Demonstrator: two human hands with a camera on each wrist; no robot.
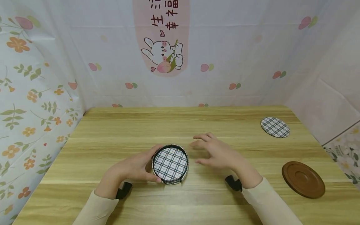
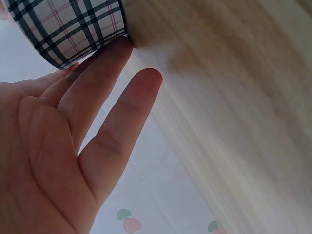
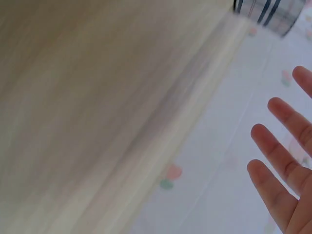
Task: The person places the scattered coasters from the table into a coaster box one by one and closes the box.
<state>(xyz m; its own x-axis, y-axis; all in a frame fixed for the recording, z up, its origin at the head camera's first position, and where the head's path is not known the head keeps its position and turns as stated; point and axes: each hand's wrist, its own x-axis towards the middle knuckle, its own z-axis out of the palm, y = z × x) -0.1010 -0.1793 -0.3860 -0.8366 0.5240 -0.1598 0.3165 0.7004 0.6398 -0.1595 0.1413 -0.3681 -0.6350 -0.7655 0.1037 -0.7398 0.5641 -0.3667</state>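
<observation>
A round plaid box (image 1: 170, 164) with a dark inner rim sits mid-table, a plaid disc showing inside it. My left hand (image 1: 139, 166) holds it from the left, thumb at the near rim and fingers round the far side. In the left wrist view, fingertips meet the lower edge of the box's plaid wall (image 2: 80, 27), and one finger stands apart from it. To the right of the box, my right hand (image 1: 217, 152) hovers with its fingers spread and nothing in them. The right wrist view shows those fingers (image 3: 275, 151) apart from the box (image 3: 273, 12).
A flat plaid oval-looking disc (image 1: 275, 127) lies at the table's back right. Nearer on the right is a round brown wooden lid or saucer (image 1: 303, 179). Patterned cloth (image 1: 219, 84) hangs behind the wooden table (image 1: 135, 125) and at both sides.
</observation>
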